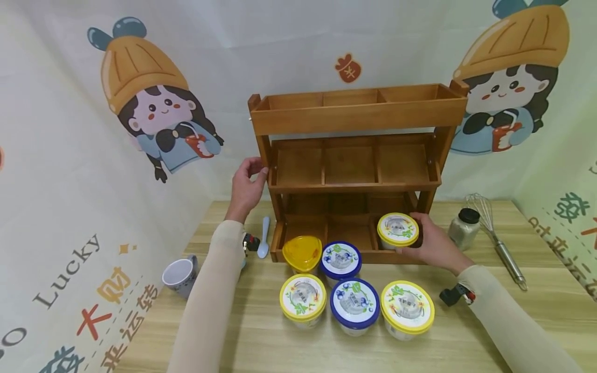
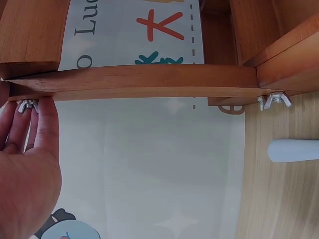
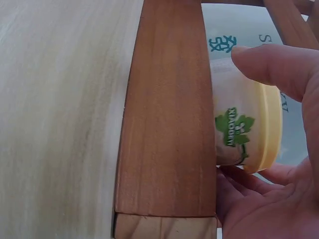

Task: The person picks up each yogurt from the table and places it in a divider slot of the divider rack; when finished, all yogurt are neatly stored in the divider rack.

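A three-tier brown wooden rack (image 1: 359, 186) stands against the back cloth. My left hand (image 1: 247, 187) grips its left side post; the left wrist view shows fingers and thumb on either side of the wood (image 2: 149, 82), beside a wing nut (image 2: 28, 105). At the bottom tier's right compartment, my right hand (image 1: 436, 243) holds a yellow-lidded tub (image 1: 398, 228) between thumb and fingers. In the right wrist view, the tub (image 3: 239, 119) is partly hidden by the front rail (image 3: 167, 114). Whether its base touches the shelf, I cannot tell.
Before the rack stand yellow-lidded tubs (image 1: 408, 308), blue-lidded tubs (image 1: 354, 304) and a yellow triangular container (image 1: 302, 254). At left are a mug (image 1: 180, 274) and a pale blue spoon (image 1: 264, 241). A black-capped jar (image 1: 464, 229) and a whisk (image 1: 506, 259) lie to the right.
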`<state>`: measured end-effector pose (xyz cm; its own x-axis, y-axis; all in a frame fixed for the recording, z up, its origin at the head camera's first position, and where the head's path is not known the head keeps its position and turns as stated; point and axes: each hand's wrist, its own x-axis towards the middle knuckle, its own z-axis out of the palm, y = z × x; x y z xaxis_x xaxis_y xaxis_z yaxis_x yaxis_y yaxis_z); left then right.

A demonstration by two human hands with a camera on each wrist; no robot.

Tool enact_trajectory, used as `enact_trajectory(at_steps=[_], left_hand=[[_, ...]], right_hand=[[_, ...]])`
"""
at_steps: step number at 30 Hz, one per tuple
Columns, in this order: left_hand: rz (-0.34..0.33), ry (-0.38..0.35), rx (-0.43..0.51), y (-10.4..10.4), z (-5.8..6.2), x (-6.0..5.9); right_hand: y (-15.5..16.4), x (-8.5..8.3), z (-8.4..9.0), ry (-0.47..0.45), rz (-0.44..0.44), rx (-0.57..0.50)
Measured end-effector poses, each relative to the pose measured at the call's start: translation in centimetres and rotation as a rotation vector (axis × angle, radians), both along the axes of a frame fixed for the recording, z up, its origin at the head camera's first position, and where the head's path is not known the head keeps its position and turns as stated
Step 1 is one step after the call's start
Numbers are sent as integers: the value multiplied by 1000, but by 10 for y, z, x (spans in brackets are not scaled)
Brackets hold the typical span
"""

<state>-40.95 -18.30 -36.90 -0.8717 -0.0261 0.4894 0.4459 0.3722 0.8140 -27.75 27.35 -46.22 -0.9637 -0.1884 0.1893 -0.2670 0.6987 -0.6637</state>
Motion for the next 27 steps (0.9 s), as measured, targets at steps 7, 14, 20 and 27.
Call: enact_trajectory(at_steps=[7, 14, 20, 27], left_hand=[[9, -35, -16, -3, -4, 4], [6, -33, -15, -2, -5, 4], [7, -29, -17, 1, -3, 1], [-9, -2, -3, 0, -3, -1]], right_hand=[[5, 6, 2, 18, 11, 0], [11, 22, 10, 50, -7, -51], [17, 37, 18, 106, -15, -77], [17, 58, 21, 151, 17, -105]])
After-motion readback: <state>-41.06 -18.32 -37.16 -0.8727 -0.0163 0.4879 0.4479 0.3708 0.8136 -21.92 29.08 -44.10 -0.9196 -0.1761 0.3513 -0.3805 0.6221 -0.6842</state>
